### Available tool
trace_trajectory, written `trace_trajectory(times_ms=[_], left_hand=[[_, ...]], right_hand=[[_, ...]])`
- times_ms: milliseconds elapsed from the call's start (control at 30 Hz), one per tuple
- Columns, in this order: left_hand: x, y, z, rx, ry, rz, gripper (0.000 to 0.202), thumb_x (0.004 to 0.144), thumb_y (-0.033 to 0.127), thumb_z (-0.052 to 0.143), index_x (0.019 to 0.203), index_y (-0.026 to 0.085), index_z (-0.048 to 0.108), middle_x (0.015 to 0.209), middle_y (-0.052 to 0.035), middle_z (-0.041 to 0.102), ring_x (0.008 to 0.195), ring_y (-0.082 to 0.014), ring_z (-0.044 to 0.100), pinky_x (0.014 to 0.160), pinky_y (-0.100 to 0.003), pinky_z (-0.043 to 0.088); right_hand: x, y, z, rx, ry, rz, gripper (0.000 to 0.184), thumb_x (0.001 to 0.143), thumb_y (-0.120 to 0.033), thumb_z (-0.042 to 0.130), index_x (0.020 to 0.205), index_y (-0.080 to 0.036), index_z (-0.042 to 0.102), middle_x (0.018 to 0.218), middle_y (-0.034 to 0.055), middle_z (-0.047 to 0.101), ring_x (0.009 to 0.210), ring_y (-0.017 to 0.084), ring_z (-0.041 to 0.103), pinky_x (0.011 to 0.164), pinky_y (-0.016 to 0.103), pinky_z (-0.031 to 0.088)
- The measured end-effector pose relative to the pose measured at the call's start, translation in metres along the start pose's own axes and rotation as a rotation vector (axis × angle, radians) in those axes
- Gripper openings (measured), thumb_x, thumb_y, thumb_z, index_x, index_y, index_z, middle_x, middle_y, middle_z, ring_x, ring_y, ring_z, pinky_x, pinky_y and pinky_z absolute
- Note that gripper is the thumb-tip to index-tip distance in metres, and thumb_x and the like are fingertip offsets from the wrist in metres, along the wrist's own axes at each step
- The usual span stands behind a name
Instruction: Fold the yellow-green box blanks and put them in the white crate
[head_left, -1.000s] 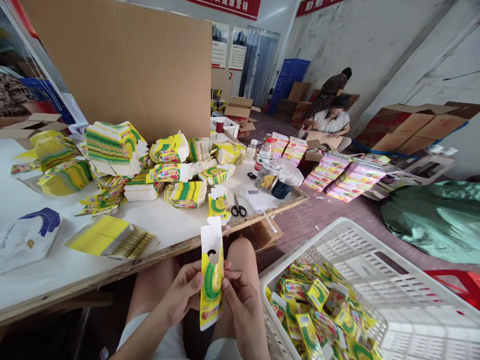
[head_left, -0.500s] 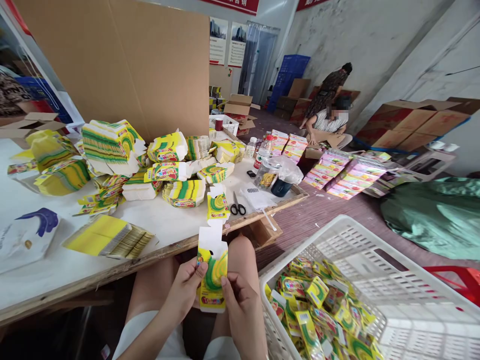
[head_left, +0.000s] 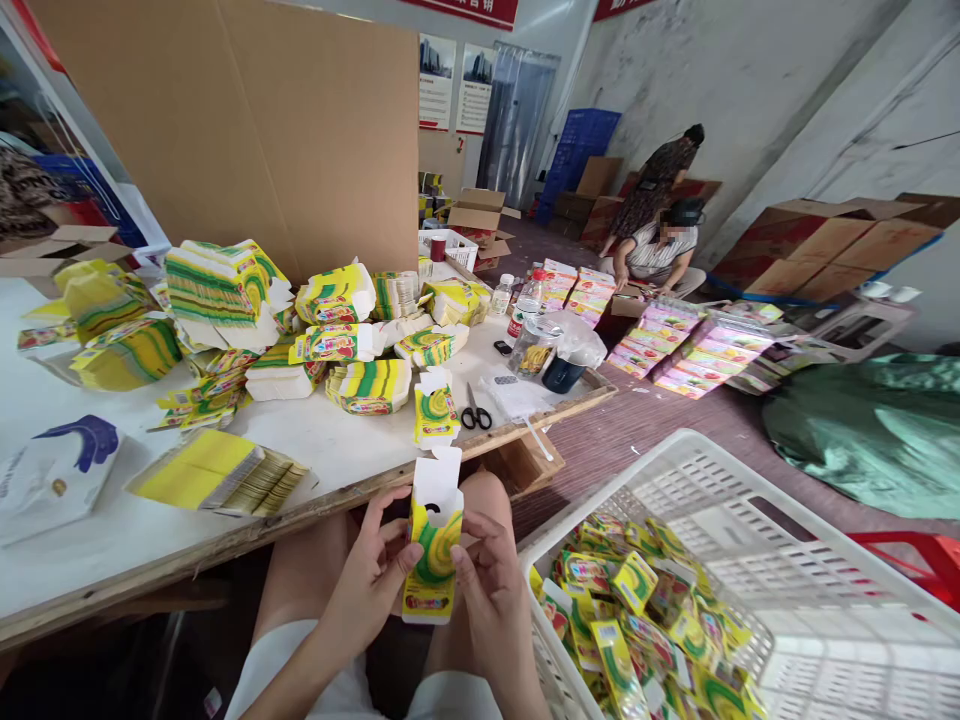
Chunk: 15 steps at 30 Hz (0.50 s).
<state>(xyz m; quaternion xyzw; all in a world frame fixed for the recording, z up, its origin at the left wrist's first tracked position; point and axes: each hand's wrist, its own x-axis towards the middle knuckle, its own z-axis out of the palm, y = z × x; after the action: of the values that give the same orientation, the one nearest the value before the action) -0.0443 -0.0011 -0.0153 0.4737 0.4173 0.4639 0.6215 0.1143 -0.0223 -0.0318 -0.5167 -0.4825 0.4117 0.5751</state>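
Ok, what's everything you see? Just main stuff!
held box: one, yellow-green, between hands
carton stacks: many, yellow-green, on table
table: one, white, left
scissors: one, black, on table
cardboard panel: one, brown, behind carton stacks
big basket: one, white, lower right
small boxes: many, yellow-green, in big basket
pink boxes: many, pink, beyond table
green sheet: one, green, right
people: two, dark and striped clothes, back right
left hand: one, bare, touching held box
right hand: one, bare, touching held box

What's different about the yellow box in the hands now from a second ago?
The yellow box has turned, so its swirly front shows wider, and its bottom end has come up a bit. The left hand's pointer finger is higher too. Both that hand and the right hand still hold the box. The scissors and white basket stayed put.
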Motion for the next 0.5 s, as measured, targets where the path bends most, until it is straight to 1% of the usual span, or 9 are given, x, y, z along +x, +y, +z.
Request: trace_trajectory(times_ms=[33,67,100,167,267,333,400,433,500], left_hand=[[-0.001,0.002,0.000,0.003,-0.030,-0.001,0.058,0.090,0.041,0.064,0.139,0.027,0.035,0.121,-0.0112,0.071,0.111,-0.0275,0.067,0.087,-0.035,0.055],[-0.002,0.003,0.000,-0.002,-0.062,-0.007,0.057,0.091,0.041,0.063,0.140,0.028,0.036,0.123,-0.0110,0.070,0.112,-0.0276,0.066,0.087,-0.035,0.055],[-0.003,0.004,-0.001,-0.012,-0.094,-0.023,0.056,0.091,0.041,0.063,0.140,0.028,0.038,0.123,-0.0108,0.069,0.110,-0.0274,0.067,0.084,-0.034,0.055],[-0.004,0.005,-0.002,-0.032,-0.147,-0.071,0.051,0.092,0.041,0.063,0.136,0.028,0.042,0.118,-0.0101,0.070,0.100,-0.0258,0.069,0.077,-0.032,0.055],[-0.006,0.004,-0.004,-0.060,-0.197,-0.112,0.044,0.089,0.041,0.067,0.125,0.025,0.049,0.105,-0.0070,0.072,0.088,-0.0209,0.069,0.073,-0.029,0.052],[-0.007,0.003,-0.004,-0.096,-0.237,-0.107,0.040,0.087,0.039,0.071,0.118,0.024,0.051,0.098,-0.0048,0.072,0.086,-0.0183,0.066,0.074,-0.027,0.050],[-0.009,0.003,-0.003,-0.133,-0.275,-0.098,0.037,0.086,0.039,0.072,0.112,0.023,0.052,0.094,-0.0036,0.071,0.085,-0.0166,0.064,0.073,-0.025,0.048],[-0.009,0.003,-0.002,-0.149,-0.287,-0.096,0.036,0.086,0.039,0.072,0.111,0.023,0.052,0.093,-0.0032,0.070,0.084,-0.0159,0.063,0.073,-0.025,0.047],[-0.009,0.003,-0.001,-0.164,-0.290,-0.094,0.036,0.086,0.039,0.071,0.111,0.023,0.051,0.093,-0.0027,0.069,0.082,-0.0151,0.061,0.073,-0.025,0.046]], right_hand=[[0.001,0.000,-0.002,0.008,-0.015,-0.023,0.037,0.093,-0.038,0.062,0.127,-0.023,0.060,0.117,0.0104,0.070,0.087,0.021,0.069,0.075,0.032,0.059],[0.002,0.000,-0.005,0.012,-0.039,-0.034,0.040,0.093,-0.037,0.061,0.131,-0.025,0.058,0.122,0.0107,0.068,0.092,0.022,0.069,0.077,0.032,0.059],[0.003,0.000,-0.007,0.007,-0.065,-0.034,0.041,0.094,-0.037,0.061,0.133,-0.026,0.057,0.122,0.0103,0.068,0.094,0.022,0.069,0.077,0.032,0.059],[0.004,-0.002,-0.013,-0.015,-0.115,-0.012,0.041,0.093,-0.039,0.062,0.133,-0.026,0.058,0.110,0.0084,0.071,0.089,0.022,0.069,0.074,0.031,0.058],[0.007,-0.009,-0.020,-0.030,-0.183,0.020,0.031,0.093,-0.042,0.061,0.119,-0.024,0.064,0.092,0.0054,0.071,0.080,0.021,0.067,0.070,0.029,0.056],[0.009,-0.015,-0.022,-0.045,-0.217,0.023,0.024,0.093,-0.043,0.060,0.102,-0.022,0.068,0.084,0.0039,0.069,0.075,0.019,0.065,0.066,0.026,0.053],[0.011,-0.019,-0.023,-0.078,-0.238,0.014,0.025,0.094,-0.044,0.059,0.089,-0.021,0.068,0.077,0.0027,0.067,0.071,0.018,0.063,0.062,0.024,0.050],[0.011,-0.019,-0.023,-0.095,-0.244,0.006,0.026,0.095,-0.043,0.058,0.086,-0.020,0.068,0.076,0.0024,0.066,0.069,0.017,0.062,0.061,0.023,0.049],[0.010,-0.018,-0.022,-0.124,-0.234,-0.010,0.026,0.096,-0.043,0.055,0.090,-0.020,0.068,0.080,0.0036,0.069,0.073,0.018,0.064,0.065,0.023,0.050]])
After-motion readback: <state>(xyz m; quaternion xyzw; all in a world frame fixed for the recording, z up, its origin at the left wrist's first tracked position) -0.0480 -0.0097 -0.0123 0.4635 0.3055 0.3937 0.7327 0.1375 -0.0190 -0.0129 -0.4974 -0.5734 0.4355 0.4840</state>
